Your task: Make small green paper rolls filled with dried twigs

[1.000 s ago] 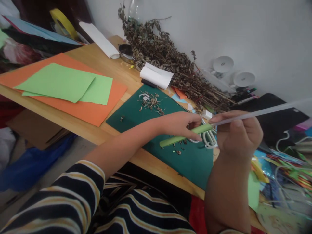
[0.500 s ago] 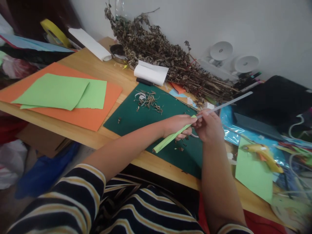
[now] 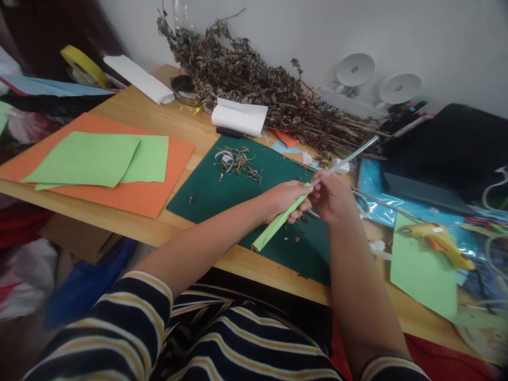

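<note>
Clock centred on the hands. Dark lettering showed on the white casing at 1 o'clock, behind dried stalks; too blurred to read. Left hand gripped a green paper tube, pointing to 8. Right hand pinched a translucent stick running to 2. Green mat lay beneath, stem scraps at 10, orange sheet at 9, yellow glue gun between 3 and 4.
</note>
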Action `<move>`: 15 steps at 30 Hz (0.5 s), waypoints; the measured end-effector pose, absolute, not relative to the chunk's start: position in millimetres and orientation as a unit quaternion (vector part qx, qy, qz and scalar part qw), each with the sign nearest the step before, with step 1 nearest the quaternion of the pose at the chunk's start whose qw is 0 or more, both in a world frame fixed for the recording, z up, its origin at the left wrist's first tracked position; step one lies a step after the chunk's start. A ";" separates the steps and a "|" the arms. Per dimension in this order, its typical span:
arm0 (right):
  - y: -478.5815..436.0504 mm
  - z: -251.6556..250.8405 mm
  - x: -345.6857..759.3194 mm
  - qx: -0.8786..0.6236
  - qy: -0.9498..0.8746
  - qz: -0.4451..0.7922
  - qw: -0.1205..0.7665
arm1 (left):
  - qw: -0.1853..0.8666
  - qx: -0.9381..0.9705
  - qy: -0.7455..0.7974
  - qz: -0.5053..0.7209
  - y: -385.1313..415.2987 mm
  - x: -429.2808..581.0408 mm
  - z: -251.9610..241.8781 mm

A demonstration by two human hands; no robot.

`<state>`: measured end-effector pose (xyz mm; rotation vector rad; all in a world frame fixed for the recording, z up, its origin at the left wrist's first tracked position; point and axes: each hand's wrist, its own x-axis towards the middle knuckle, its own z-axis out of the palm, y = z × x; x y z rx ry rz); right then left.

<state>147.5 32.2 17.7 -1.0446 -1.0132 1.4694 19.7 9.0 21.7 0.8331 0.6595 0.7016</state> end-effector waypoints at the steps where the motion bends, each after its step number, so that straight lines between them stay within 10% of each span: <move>1: 31.0 20.4 146.2 -0.429 -0.429 0.602 0.520 | 0.798 0.393 0.303 0.342 9.1 19.4 22.2; 15: 50.9 59.5 158.2 -0.449 -0.458 0.339 0.689 | 0.773 0.366 0.309 0.416 14.6 6.0 30.6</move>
